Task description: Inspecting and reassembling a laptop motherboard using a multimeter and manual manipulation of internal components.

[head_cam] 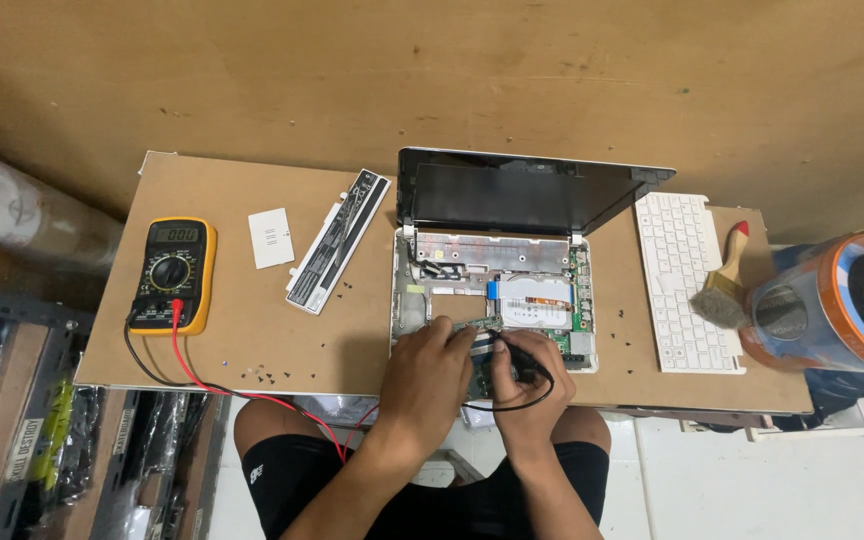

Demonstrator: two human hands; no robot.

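1. At the desk's (252, 330) left end lies a yellow multimeter (173, 275), its red lead (252, 395) and black lead (147, 365) trailing off the front edge.
2. Next come a small white cover plate (270, 238) and a long white battery pack (338, 241), with tiny screws (262, 377) scattered nearby.
3. The opened laptop (497, 280) sits mid-desk, keyboard removed, board exposed.
4. The left hand (430, 375) rests on the laptop's front edge, its grip curled over a small circuit board (482, 328) (whether it pinches cannot be told).
5. The right hand (524, 380) is clenched around a black probe (527, 362).
6. Rightward lie a white keyboard (687, 285) and a brush (724, 285).
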